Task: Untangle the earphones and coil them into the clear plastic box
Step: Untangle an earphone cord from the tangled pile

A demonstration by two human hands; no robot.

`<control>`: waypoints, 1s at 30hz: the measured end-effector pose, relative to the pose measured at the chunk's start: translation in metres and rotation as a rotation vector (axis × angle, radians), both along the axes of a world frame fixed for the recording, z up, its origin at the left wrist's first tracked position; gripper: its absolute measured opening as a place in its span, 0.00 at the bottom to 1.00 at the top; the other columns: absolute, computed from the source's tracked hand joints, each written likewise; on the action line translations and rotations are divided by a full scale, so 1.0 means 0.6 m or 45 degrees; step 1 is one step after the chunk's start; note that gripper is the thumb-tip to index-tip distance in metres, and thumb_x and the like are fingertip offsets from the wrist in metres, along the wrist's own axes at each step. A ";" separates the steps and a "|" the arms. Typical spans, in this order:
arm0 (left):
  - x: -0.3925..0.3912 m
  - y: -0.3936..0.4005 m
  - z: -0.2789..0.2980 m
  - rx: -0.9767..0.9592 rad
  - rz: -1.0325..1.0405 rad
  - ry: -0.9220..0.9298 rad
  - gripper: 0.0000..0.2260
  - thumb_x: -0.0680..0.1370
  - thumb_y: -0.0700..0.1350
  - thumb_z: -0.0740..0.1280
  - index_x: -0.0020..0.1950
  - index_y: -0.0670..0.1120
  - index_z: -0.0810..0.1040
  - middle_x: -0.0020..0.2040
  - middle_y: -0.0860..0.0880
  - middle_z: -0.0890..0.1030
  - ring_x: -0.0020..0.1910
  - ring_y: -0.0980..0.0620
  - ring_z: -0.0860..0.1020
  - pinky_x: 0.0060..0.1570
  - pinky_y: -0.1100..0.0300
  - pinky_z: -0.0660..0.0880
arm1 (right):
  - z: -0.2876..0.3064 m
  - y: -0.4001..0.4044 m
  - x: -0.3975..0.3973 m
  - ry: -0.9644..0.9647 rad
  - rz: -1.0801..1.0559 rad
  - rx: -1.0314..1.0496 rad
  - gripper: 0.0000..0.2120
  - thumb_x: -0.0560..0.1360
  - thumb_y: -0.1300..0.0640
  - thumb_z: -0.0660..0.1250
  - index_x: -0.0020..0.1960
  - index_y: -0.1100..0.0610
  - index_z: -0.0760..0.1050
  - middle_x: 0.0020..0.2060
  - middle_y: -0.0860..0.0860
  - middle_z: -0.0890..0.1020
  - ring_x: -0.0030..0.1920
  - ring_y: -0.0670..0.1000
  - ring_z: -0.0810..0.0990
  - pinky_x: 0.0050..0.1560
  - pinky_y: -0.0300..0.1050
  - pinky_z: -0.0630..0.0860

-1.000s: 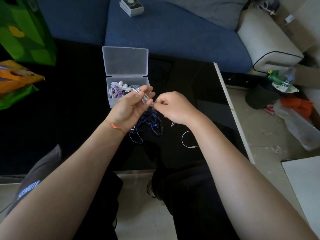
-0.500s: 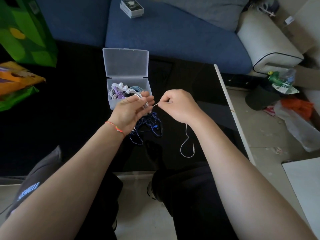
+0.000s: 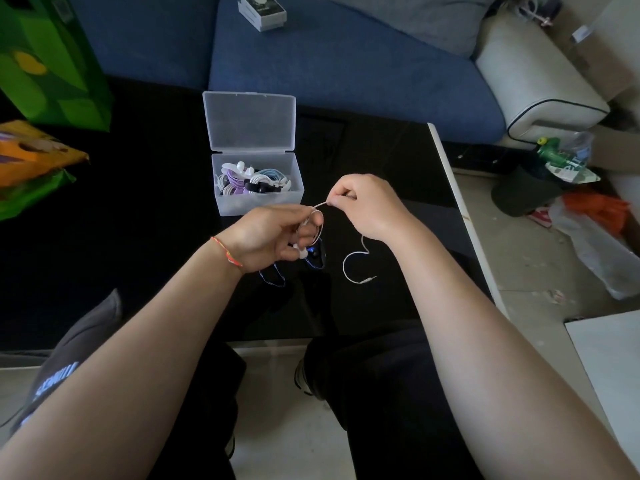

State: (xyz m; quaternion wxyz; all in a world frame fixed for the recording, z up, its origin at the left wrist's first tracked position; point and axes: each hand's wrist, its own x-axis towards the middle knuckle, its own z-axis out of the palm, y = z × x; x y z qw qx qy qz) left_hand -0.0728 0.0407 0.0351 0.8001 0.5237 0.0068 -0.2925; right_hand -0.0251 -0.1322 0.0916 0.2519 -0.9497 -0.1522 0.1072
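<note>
— Just in front of the box [image 3: 258,202], what are the hands doing?

— Both are up over the bench [image 3: 138,237], close together. The left hand [image 3: 273,233] is curled round a small coil of white earphone cord [image 3: 320,225]; the loop stands around its fingers, and a white earbud [image 3: 300,252] peeks out below them.

— And the right hand [image 3: 363,206]?

— Just right of the left one, and a little nearer the box. Thumb and forefinger pinch the same white cord, which runs taut from that pinch to the coil. The other fingers are folded in.

— Where does the rest of the cord go?

— It drops from under the right hand and lies on the bench in a curve, ending in the plug [image 3: 367,280], further from the box than either hand.

— Anything else near the hands?

— A blue earphone tangle [image 3: 313,256] lies on the bench under the left hand, partly hidden by it, with a loop showing near the wrist.

— The box itself?

— Clear plastic, lid [image 3: 250,123] open and tipped back on the far side. Inside lie coiled earphones, white, purple, pale blue and black, packed together.

— Around it?

— Beyond the box is a blue sofa [image 3: 346,64] with a small carton [image 3: 262,12] on it. Well left of the box stands a green bag [image 3: 52,57], with an orange packet [image 3: 31,154] nearer the bench's front edge.
</note>
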 end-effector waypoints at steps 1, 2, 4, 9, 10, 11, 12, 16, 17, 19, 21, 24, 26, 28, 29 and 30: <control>0.001 0.002 -0.001 -0.060 0.026 0.043 0.12 0.84 0.44 0.54 0.46 0.44 0.73 0.35 0.50 0.65 0.33 0.55 0.65 0.28 0.64 0.54 | -0.002 -0.004 0.003 0.025 0.007 -0.076 0.08 0.82 0.56 0.63 0.51 0.53 0.81 0.43 0.44 0.79 0.45 0.44 0.78 0.47 0.40 0.74; 0.003 0.004 -0.001 -0.112 0.054 0.098 0.11 0.84 0.44 0.54 0.44 0.45 0.72 0.35 0.50 0.64 0.32 0.56 0.64 0.28 0.64 0.54 | -0.004 -0.008 0.006 0.047 0.012 -0.205 0.08 0.82 0.57 0.63 0.52 0.52 0.81 0.48 0.46 0.80 0.49 0.48 0.78 0.53 0.46 0.75; 0.006 0.005 -0.002 -0.147 0.098 0.203 0.11 0.83 0.44 0.54 0.43 0.45 0.70 0.34 0.51 0.64 0.31 0.56 0.65 0.25 0.66 0.55 | -0.010 -0.014 0.010 0.089 -0.008 -0.567 0.09 0.81 0.59 0.64 0.59 0.54 0.78 0.55 0.52 0.78 0.58 0.55 0.75 0.61 0.54 0.71; 0.008 -0.002 -0.013 0.184 0.123 0.277 0.13 0.83 0.42 0.54 0.40 0.46 0.70 0.31 0.52 0.64 0.28 0.57 0.61 0.21 0.68 0.57 | -0.008 -0.018 -0.002 0.329 -0.082 -0.954 0.25 0.78 0.65 0.63 0.75 0.60 0.65 0.71 0.60 0.66 0.71 0.62 0.65 0.71 0.59 0.65; 0.008 -0.004 -0.013 0.254 0.125 0.274 0.13 0.83 0.42 0.54 0.40 0.46 0.70 0.30 0.52 0.64 0.27 0.57 0.62 0.21 0.68 0.57 | -0.008 -0.016 -0.003 0.331 -0.025 -0.869 0.27 0.78 0.66 0.63 0.76 0.58 0.64 0.72 0.59 0.65 0.71 0.62 0.65 0.71 0.58 0.66; 0.007 -0.006 -0.013 0.299 0.123 0.272 0.13 0.83 0.41 0.54 0.40 0.46 0.70 0.30 0.52 0.64 0.26 0.57 0.62 0.20 0.68 0.57 | -0.007 -0.013 -0.004 0.323 0.029 -0.720 0.29 0.77 0.67 0.63 0.76 0.55 0.64 0.74 0.57 0.64 0.72 0.61 0.65 0.69 0.55 0.68; 0.005 -0.008 -0.011 0.323 0.115 0.272 0.13 0.83 0.41 0.55 0.39 0.46 0.70 0.30 0.52 0.64 0.25 0.57 0.62 0.20 0.68 0.57 | -0.006 -0.007 -0.007 0.302 0.067 -0.533 0.31 0.76 0.68 0.63 0.77 0.52 0.65 0.74 0.54 0.64 0.72 0.58 0.66 0.66 0.50 0.70; 0.002 -0.013 0.004 0.249 0.062 0.301 0.13 0.83 0.43 0.54 0.38 0.48 0.68 0.30 0.53 0.63 0.26 0.57 0.60 0.22 0.68 0.55 | -0.008 0.023 -0.022 0.299 0.126 0.071 0.24 0.74 0.69 0.64 0.68 0.53 0.75 0.61 0.50 0.79 0.61 0.50 0.78 0.56 0.42 0.74; 0.002 -0.013 0.007 0.209 0.058 0.311 0.13 0.83 0.44 0.54 0.38 0.48 0.68 0.30 0.53 0.62 0.26 0.57 0.60 0.22 0.68 0.54 | -0.011 0.026 -0.024 0.297 0.124 0.114 0.19 0.75 0.68 0.65 0.63 0.53 0.77 0.54 0.51 0.82 0.55 0.50 0.81 0.54 0.44 0.77; 0.003 -0.011 0.013 0.142 0.062 0.333 0.13 0.82 0.44 0.54 0.37 0.48 0.67 0.30 0.53 0.62 0.27 0.57 0.59 0.22 0.68 0.54 | -0.015 0.024 -0.022 0.274 0.105 0.110 0.09 0.77 0.63 0.67 0.56 0.53 0.79 0.44 0.52 0.84 0.44 0.49 0.82 0.47 0.45 0.78; 0.004 -0.010 0.019 0.093 0.086 0.353 0.13 0.81 0.44 0.53 0.36 0.48 0.66 0.30 0.52 0.60 0.27 0.56 0.58 0.22 0.67 0.54 | -0.010 0.018 -0.020 0.276 0.081 0.129 0.04 0.80 0.59 0.67 0.54 0.54 0.79 0.37 0.51 0.83 0.37 0.45 0.82 0.40 0.38 0.77; 0.004 -0.009 0.027 -0.044 0.142 0.372 0.13 0.80 0.45 0.53 0.35 0.47 0.65 0.30 0.52 0.59 0.28 0.55 0.57 0.23 0.65 0.54 | -0.001 0.005 -0.016 0.276 0.013 0.246 0.04 0.81 0.58 0.66 0.54 0.55 0.79 0.35 0.49 0.81 0.29 0.44 0.79 0.33 0.35 0.75; 0.004 -0.009 0.033 -0.208 0.188 0.388 0.13 0.80 0.46 0.53 0.36 0.47 0.66 0.31 0.51 0.59 0.27 0.55 0.58 0.21 0.66 0.57 | 0.001 -0.001 -0.015 0.279 -0.028 0.336 0.07 0.81 0.59 0.66 0.56 0.55 0.81 0.35 0.50 0.80 0.28 0.44 0.76 0.30 0.37 0.74; 0.003 -0.008 0.038 -0.422 0.229 0.409 0.12 0.80 0.45 0.53 0.38 0.46 0.67 0.33 0.52 0.58 0.28 0.56 0.60 0.21 0.66 0.59 | -0.002 0.000 -0.015 0.259 -0.048 0.361 0.09 0.81 0.57 0.65 0.58 0.53 0.82 0.33 0.50 0.79 0.25 0.42 0.73 0.27 0.37 0.71; 0.002 -0.008 0.038 -0.522 0.249 0.415 0.12 0.81 0.45 0.52 0.39 0.46 0.68 0.33 0.52 0.59 0.29 0.56 0.61 0.22 0.67 0.61 | -0.004 0.001 -0.016 0.263 -0.051 0.358 0.09 0.82 0.56 0.65 0.58 0.52 0.82 0.32 0.49 0.78 0.24 0.41 0.71 0.27 0.37 0.70; 0.003 -0.008 0.037 -0.620 0.268 0.413 0.12 0.82 0.44 0.53 0.41 0.45 0.70 0.34 0.52 0.62 0.30 0.56 0.64 0.24 0.67 0.62 | -0.006 0.004 -0.017 0.280 -0.044 0.349 0.10 0.82 0.55 0.64 0.58 0.51 0.82 0.31 0.50 0.77 0.23 0.41 0.71 0.26 0.36 0.69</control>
